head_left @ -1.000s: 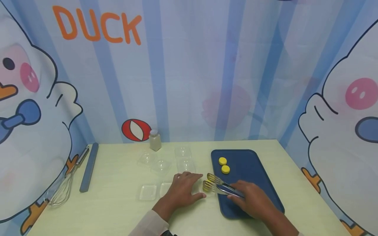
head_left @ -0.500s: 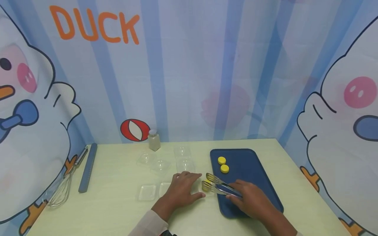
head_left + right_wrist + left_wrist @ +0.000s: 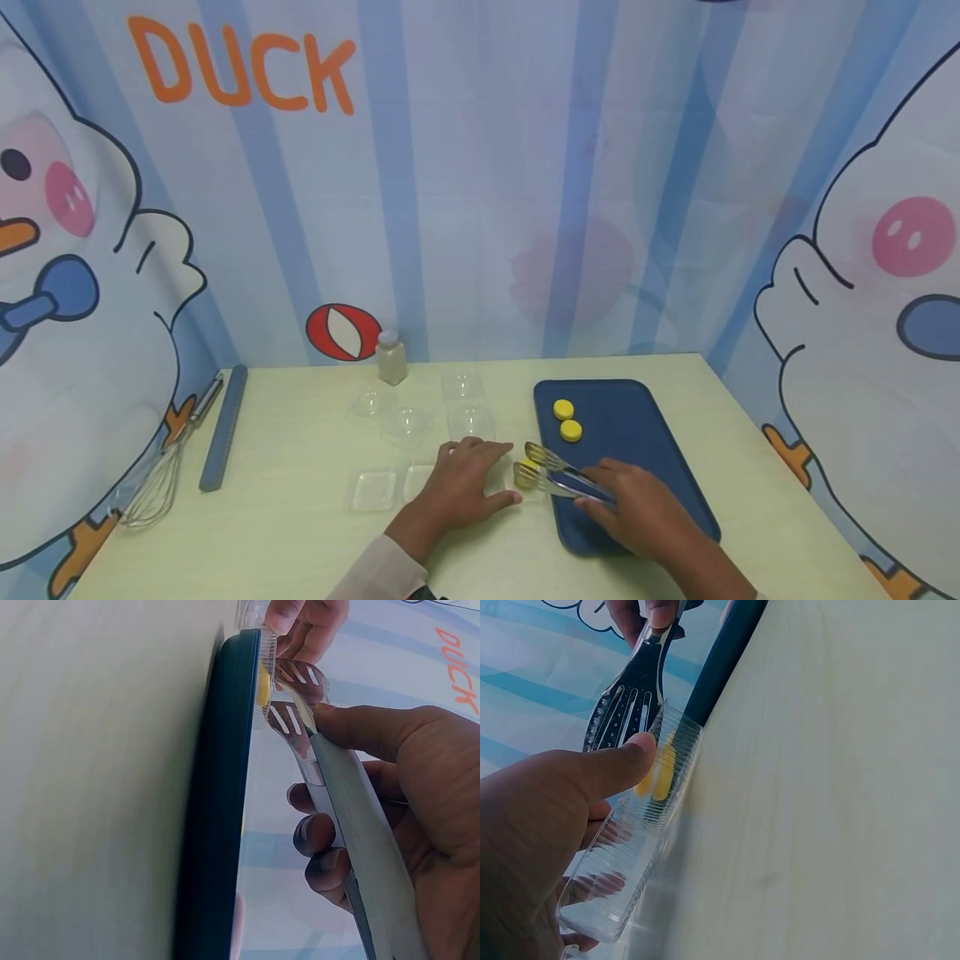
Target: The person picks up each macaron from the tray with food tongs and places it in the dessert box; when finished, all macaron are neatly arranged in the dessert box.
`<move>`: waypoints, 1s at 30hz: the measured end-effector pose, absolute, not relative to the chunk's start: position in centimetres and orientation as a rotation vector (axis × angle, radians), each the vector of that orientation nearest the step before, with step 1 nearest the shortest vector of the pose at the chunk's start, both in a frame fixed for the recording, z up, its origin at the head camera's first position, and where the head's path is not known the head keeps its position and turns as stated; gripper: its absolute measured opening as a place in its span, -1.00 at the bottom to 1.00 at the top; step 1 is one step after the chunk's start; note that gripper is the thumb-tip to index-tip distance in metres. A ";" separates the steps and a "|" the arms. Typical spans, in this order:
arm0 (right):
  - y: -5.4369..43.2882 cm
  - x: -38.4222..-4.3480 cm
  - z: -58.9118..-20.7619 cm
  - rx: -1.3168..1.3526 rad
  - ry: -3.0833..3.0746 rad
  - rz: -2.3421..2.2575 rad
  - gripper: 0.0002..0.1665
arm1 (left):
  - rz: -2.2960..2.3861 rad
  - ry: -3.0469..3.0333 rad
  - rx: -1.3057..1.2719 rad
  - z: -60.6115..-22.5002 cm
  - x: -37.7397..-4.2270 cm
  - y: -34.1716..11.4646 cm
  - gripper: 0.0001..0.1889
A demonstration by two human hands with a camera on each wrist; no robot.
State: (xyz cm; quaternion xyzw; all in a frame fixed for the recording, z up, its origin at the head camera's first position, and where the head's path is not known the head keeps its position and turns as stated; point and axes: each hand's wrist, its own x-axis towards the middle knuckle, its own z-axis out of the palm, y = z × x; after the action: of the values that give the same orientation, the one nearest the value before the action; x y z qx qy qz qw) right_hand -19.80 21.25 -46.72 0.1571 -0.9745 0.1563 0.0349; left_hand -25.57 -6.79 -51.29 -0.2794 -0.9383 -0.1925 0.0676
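My right hand grips metal tongs by their handles over the left edge of a dark blue tray. The tong heads stand apart at a clear ribbed plastic box, in which yellow round macaron-like pieces show. My left hand holds this box, thumb on the near side and fingers seen through the plastic on the far side. In the head view the left hand covers most of the box. Two more yellow pieces lie at the tray's upper left.
Clear domed plastic pieces and clear double containers stand behind my left hand. A clear square compartment shows to its left. A small jar stands at the back; a whisk and a grey-blue bar lie far left.
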 end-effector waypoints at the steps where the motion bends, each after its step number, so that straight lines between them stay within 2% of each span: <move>1: 21.3 -19.8 -46.7 0.485 -2.992 0.484 -0.52 | -0.580 -2.826 -0.842 -51.3 -25.6 -6.8 -0.26; 21: 20.3 -19.3 -45.7 0.371 -3.084 0.395 -0.47 | -0.575 -2.817 -0.840 -51.4 -25.6 -6.8 -0.26; 30: 19.4 -19.0 -46.0 0.373 -3.081 0.335 -0.54 | -0.559 -2.796 -0.844 -51.5 -25.6 -6.8 -0.26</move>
State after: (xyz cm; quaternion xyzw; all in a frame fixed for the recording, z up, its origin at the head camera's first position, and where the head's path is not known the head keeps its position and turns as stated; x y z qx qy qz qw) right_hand -19.01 19.44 -45.99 0.1195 -0.9870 0.1072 0.0099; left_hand -25.60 -6.79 -51.52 -0.2827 -0.9370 -0.1873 0.0841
